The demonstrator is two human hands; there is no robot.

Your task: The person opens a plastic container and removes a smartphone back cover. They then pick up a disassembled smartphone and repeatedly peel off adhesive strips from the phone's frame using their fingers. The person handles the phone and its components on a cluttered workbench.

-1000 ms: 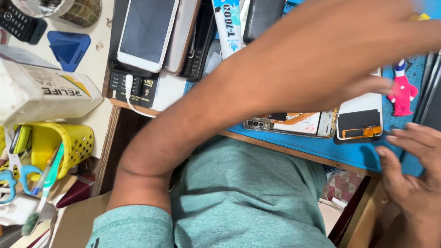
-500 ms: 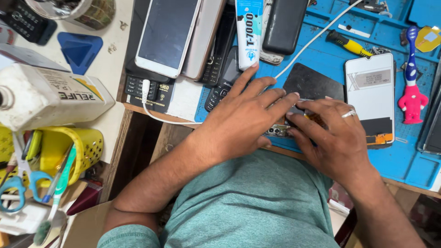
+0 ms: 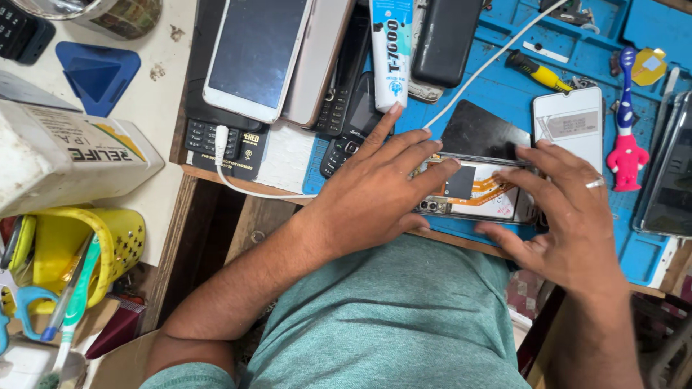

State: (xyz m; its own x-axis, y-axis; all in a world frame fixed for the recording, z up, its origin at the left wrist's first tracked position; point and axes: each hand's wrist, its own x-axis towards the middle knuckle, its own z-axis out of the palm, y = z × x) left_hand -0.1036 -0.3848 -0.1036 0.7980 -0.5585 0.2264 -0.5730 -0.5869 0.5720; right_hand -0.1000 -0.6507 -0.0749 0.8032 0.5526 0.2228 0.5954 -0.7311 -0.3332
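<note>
Head camera looked down at our two hands on a blue work mat. Our left hand lay flat with its fingers spread, pressing on an opened phone at the near edge of the mat. Our right hand held the phone's other side, with fingers on top and the thumb at the near edge. Inside the phone we saw orange strips and a dark square. A black panel lay just behind it, touching it. A white phone sat just beside that. A glue tube lay near our left fingertips. A yellow cup with a toothbrush stood well apart on the left.
</note>
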